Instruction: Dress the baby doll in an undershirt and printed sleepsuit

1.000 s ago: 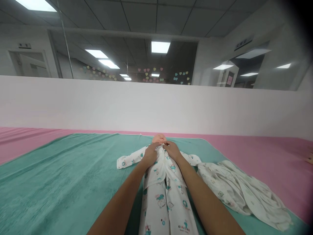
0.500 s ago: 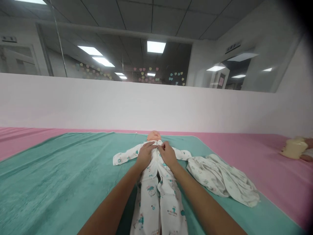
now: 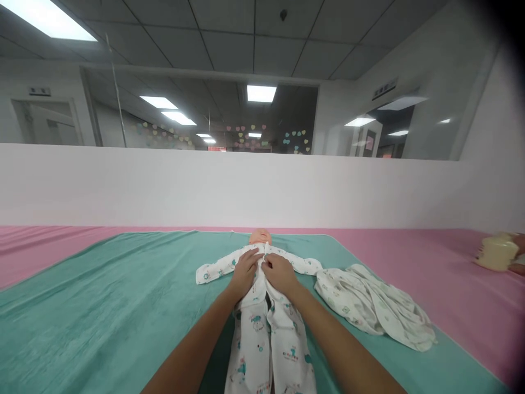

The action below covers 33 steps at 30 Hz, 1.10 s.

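A baby doll (image 3: 260,236) lies on its back, dressed in a white baby outfit (image 3: 251,328) printed with small teal figures. Its sleeves spread out to both sides and its legs point toward me. My left hand (image 3: 244,273) rests on the chest of the outfit, fingers stretched toward the front opening. Beside it, my right hand (image 3: 281,272) is closed in a pinch on the front edge of the cloth, slightly below the collar. Its fingertips are partly hidden, so any fastener there cannot be made out.
A crumpled white printed cloth (image 3: 369,301) lies right of the doll. Under everything spreads a teal blanket (image 3: 102,306) over a pink sheet (image 3: 430,257). At the far right are a pale yellow container (image 3: 496,253) and part of another doll or person. A white wall (image 3: 164,186) stands behind.
The camera view has tilted up a little, so the scene sits lower. My right hand has moved slightly down along the front opening; the left stays on the chest.
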Available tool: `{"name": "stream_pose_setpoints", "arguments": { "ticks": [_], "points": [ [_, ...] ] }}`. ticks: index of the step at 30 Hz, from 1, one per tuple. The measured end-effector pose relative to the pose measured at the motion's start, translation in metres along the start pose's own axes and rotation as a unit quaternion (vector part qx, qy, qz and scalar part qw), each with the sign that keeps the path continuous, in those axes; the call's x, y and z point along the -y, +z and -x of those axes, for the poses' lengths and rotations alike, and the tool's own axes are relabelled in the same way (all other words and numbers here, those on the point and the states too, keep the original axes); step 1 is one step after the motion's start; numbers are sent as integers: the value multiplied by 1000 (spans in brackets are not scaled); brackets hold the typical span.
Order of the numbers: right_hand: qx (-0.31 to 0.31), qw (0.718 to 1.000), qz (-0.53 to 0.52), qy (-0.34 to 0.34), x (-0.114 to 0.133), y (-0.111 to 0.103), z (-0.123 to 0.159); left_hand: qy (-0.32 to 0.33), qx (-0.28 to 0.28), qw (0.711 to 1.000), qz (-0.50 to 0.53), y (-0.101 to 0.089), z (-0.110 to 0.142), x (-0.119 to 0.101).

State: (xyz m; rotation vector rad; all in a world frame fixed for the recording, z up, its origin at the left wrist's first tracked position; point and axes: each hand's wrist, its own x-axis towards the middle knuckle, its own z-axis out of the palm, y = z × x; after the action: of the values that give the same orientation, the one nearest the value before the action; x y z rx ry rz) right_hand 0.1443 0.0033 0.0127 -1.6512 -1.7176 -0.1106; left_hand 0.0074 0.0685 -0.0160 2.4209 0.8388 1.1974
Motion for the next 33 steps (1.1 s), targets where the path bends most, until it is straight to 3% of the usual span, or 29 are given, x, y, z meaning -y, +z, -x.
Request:
{"name": "stream_pose_setpoints", "arguments": {
  "ticks": [7,12,17,23,28,33],
  "points": [
    [19,996,-86,-2,-16,0,-4,-9,9,1000,-12,0,-2,-2],
    [-10,997,-76,31,-18,7,-10,-43,35,998,-22,-2,-8,-8],
    [-40,996,-66,43,-19,10,-11,-30,49,998,-28,-6,-14,-13],
    [-56,993,-68,73,-22,12,-13,-64,44,997,-21,-3,-13,-17],
    [-60,990,-76,104,-25,11,-11,-38,16,999,-33,-1,-9,-20],
    [-102,987,-53,114,-16,2,18,29,12,996,-78,-6,5,-28]
  ]
}}
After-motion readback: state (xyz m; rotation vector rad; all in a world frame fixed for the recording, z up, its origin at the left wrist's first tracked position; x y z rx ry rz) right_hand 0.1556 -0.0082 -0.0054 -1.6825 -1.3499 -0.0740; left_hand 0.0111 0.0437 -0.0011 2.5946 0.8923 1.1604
